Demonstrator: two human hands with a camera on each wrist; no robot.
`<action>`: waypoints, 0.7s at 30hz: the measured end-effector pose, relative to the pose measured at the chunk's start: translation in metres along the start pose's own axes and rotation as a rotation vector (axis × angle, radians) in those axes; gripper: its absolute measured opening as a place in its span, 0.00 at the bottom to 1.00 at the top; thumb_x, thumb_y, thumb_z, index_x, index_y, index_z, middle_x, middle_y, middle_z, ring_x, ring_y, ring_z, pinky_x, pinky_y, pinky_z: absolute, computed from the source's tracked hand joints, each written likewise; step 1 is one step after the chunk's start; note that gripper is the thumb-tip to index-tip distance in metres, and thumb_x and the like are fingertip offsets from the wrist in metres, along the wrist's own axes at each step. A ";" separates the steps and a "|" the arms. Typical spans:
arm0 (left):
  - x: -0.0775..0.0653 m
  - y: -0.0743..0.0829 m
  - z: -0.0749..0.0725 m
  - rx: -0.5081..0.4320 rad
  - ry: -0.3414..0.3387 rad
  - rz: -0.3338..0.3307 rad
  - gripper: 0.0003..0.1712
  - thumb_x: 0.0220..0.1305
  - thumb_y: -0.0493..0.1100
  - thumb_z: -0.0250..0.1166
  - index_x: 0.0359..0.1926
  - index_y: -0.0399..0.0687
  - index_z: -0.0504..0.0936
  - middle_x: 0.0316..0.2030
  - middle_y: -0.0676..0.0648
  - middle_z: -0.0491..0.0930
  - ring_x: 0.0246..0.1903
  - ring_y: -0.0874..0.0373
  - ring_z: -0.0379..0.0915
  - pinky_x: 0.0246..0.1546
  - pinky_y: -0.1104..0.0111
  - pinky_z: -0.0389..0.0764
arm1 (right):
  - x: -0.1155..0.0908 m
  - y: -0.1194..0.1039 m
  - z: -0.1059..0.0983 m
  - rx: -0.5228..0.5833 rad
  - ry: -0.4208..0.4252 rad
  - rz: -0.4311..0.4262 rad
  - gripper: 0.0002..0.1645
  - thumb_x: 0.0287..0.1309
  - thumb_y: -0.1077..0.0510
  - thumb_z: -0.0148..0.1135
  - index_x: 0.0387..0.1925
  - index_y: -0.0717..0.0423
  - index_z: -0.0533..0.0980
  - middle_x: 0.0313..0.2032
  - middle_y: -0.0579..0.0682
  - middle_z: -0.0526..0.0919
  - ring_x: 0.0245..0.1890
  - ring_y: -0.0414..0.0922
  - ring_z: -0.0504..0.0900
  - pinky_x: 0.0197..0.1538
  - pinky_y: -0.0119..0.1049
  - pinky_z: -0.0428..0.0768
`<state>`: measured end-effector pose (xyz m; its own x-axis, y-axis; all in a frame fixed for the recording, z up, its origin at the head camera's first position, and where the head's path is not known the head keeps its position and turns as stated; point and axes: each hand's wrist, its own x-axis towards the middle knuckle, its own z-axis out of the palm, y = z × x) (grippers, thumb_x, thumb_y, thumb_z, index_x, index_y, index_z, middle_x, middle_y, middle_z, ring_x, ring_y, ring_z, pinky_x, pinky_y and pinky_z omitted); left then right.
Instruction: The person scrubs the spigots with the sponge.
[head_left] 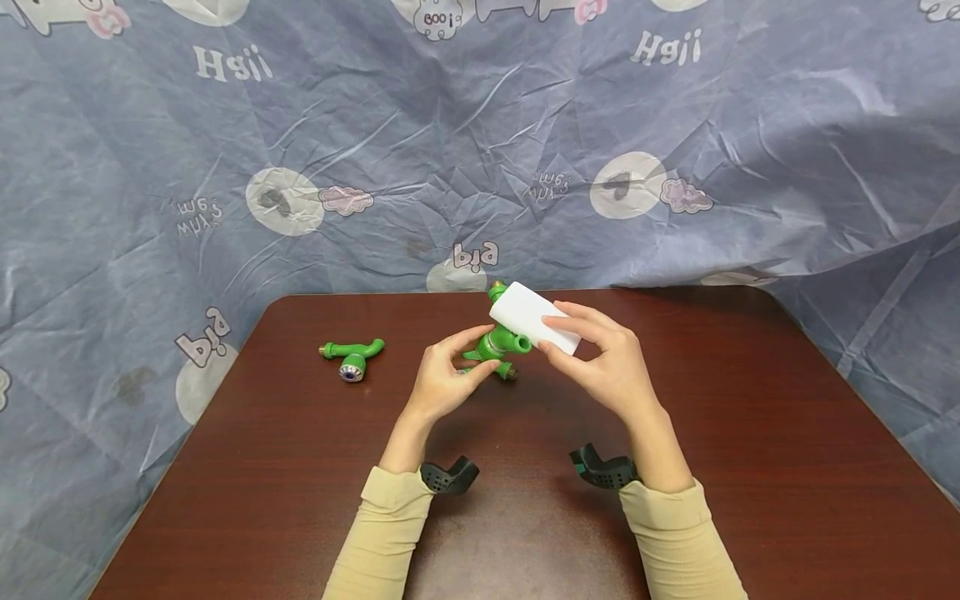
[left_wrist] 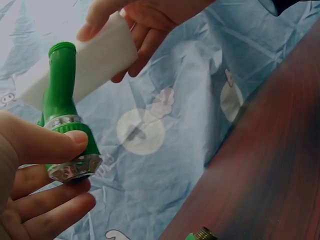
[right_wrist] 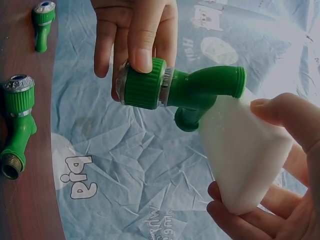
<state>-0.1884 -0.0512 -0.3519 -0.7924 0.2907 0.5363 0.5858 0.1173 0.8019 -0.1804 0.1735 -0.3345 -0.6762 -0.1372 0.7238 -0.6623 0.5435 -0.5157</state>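
In the head view my left hand [head_left: 438, 379] pinches a green plastic tap [head_left: 512, 340] by its ribbed knob, thumb on one side and fingers on the other. The tap is raised over the table, its spout toward my right hand [head_left: 611, 367]. That hand grips a white sponge block [head_left: 525, 313] between thumb and fingers. In the right wrist view the sponge [right_wrist: 245, 155] lies right at the tap's body and spout [right_wrist: 215, 82]. From the left wrist, the silver-rimmed knob end [left_wrist: 75, 167] shows below my thumb, and the sponge [left_wrist: 102, 55] overlaps behind the spout.
Another green tap [head_left: 356, 352] lies on the left of the dark red-brown table [head_left: 510, 517]. A further green tap [head_left: 508, 371] lies behind my left hand, partly hidden; its threaded end [right_wrist: 12, 165] shows in the right wrist view. A printed blue-grey cloth [head_left: 450, 150] hangs behind the table.
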 end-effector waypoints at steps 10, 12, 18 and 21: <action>0.001 0.000 -0.001 -0.059 -0.024 -0.028 0.24 0.55 0.25 0.64 0.55 0.27 0.73 0.45 0.31 0.79 0.47 0.41 0.76 0.41 0.68 0.81 | 0.001 0.001 -0.005 -0.040 0.058 -0.067 0.19 0.38 0.63 0.76 0.39 0.54 0.85 0.49 0.53 0.81 0.48 0.50 0.79 0.49 0.22 0.71; 0.001 -0.001 -0.001 -0.066 -0.021 -0.027 0.24 0.55 0.25 0.64 0.55 0.27 0.72 0.45 0.31 0.79 0.47 0.41 0.76 0.41 0.67 0.81 | 0.002 0.002 -0.006 -0.034 0.083 -0.075 0.19 0.36 0.64 0.76 0.38 0.55 0.85 0.49 0.53 0.81 0.48 0.51 0.79 0.50 0.22 0.70; 0.001 -0.003 -0.001 -0.089 -0.036 -0.043 0.24 0.56 0.25 0.63 0.55 0.27 0.72 0.46 0.31 0.78 0.48 0.41 0.76 0.43 0.59 0.81 | 0.002 0.000 -0.006 0.008 0.041 -0.130 0.21 0.35 0.66 0.76 0.38 0.54 0.85 0.50 0.54 0.80 0.48 0.51 0.79 0.50 0.22 0.70; 0.001 -0.003 -0.002 -0.098 -0.050 -0.054 0.24 0.56 0.25 0.63 0.55 0.27 0.72 0.47 0.31 0.78 0.49 0.41 0.75 0.44 0.55 0.80 | 0.002 0.000 -0.004 -0.002 0.002 -0.158 0.20 0.36 0.65 0.75 0.39 0.53 0.85 0.51 0.54 0.79 0.49 0.51 0.78 0.50 0.25 0.71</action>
<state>-0.1912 -0.0528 -0.3532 -0.8116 0.3338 0.4794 0.5206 0.0412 0.8528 -0.1803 0.1763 -0.3309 -0.5632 -0.2192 0.7967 -0.7596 0.5169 -0.3948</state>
